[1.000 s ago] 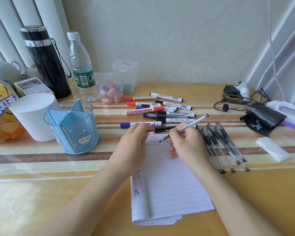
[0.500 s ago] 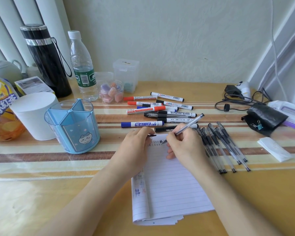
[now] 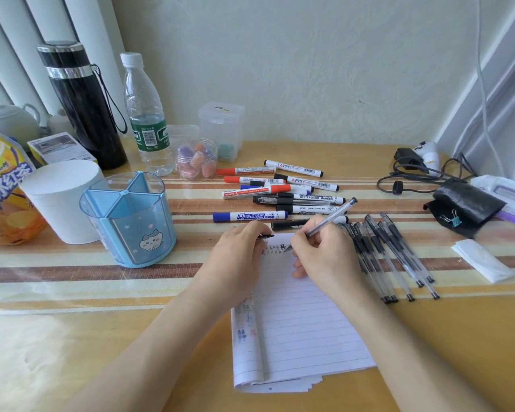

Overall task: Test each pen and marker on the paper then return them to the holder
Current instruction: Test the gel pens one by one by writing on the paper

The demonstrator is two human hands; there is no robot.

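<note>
Clear pen (image 3: 330,217) with a black end was gripped in the right hand (image 3: 324,257), tip on the lined paper (image 3: 304,322). The left hand (image 3: 235,258) pinched a small black cap (image 3: 267,237).

Right hand (image 3: 324,260) with clear pen (image 3: 330,219), tip on lined paper (image 3: 304,328); left hand (image 3: 235,260) with black cap (image 3: 267,237)

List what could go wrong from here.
1. The right hand writes with the clear pen right beside the row of gel pens; its wrist could knock them rolling.
2. The left hand pinches a small dark piece, probably the cap; it could slip among the markers.
</note>
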